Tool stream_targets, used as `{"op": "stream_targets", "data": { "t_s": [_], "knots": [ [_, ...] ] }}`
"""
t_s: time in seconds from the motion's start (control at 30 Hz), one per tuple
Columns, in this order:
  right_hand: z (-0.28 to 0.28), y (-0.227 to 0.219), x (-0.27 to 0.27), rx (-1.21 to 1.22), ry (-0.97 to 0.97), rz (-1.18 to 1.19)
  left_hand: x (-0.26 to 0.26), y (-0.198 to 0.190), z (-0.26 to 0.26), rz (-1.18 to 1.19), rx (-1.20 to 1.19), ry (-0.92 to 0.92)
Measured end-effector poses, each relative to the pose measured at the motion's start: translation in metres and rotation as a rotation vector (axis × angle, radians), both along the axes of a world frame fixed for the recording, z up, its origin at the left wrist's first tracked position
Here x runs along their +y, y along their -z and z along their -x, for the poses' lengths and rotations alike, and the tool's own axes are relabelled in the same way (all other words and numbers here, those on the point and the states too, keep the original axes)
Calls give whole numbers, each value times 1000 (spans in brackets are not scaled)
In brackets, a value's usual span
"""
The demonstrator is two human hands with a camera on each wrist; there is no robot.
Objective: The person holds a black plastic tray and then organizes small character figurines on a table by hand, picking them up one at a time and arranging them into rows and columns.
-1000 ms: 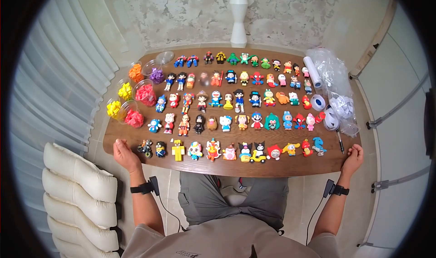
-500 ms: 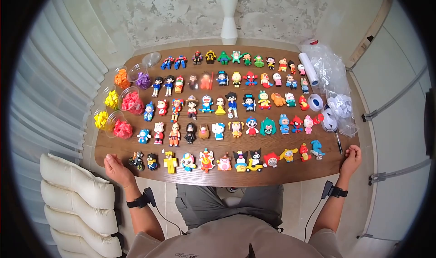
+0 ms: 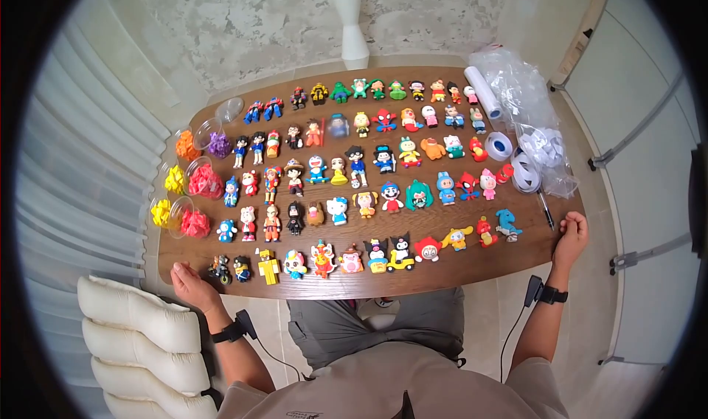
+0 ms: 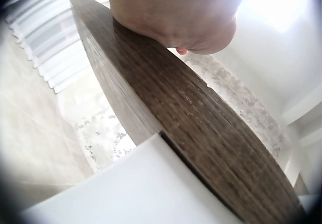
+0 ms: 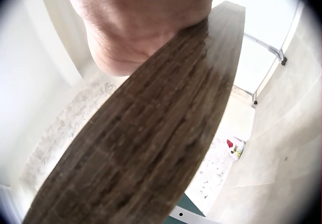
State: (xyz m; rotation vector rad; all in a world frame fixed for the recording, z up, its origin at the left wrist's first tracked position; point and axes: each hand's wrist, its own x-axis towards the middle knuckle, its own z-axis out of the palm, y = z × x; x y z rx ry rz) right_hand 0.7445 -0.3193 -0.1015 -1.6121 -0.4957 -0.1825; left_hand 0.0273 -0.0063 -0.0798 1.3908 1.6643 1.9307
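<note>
My left hand rests at the front left corner of the wooden table, fingers loosely curled around nothing. Nearest to it are a small motorcycle figure and a blue-and-yellow goggled figure. At the front right edge lies my right hand, also loosely curled and holding nothing. A black pen and a blue dolphin-like figure are closest to it. Both wrist views show the heel of a hand against the table edge; the fingers are mostly hidden there.
Several rows of toy figures, among them a Spider-Man and a Hello Kitty, cover the table. Clear tubs with pink pieces, yellow pieces and purple pieces stand left. At right lie white rolls and plastic bags.
The head view has shifted and turned, so the table and toys appear further left and tilted. Both hands stay at the table edge, and the figures keep their rows.
</note>
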Motion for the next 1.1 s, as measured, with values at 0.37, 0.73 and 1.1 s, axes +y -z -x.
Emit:
{"op": "stream_targets", "data": {
  "t_s": [0.37, 0.73, 1.1],
  "knots": [
    [6, -5, 1, -26, 6, -21, -1, -2, -2, -13, -22, -3],
    [7, -5, 0, -20, 3, -57, 2, 1, 2, -40, 22, 2],
    [11, -7, 1, 11, 0, -125, 4, -2, 0, -43, 124, 14]
  ]
}}
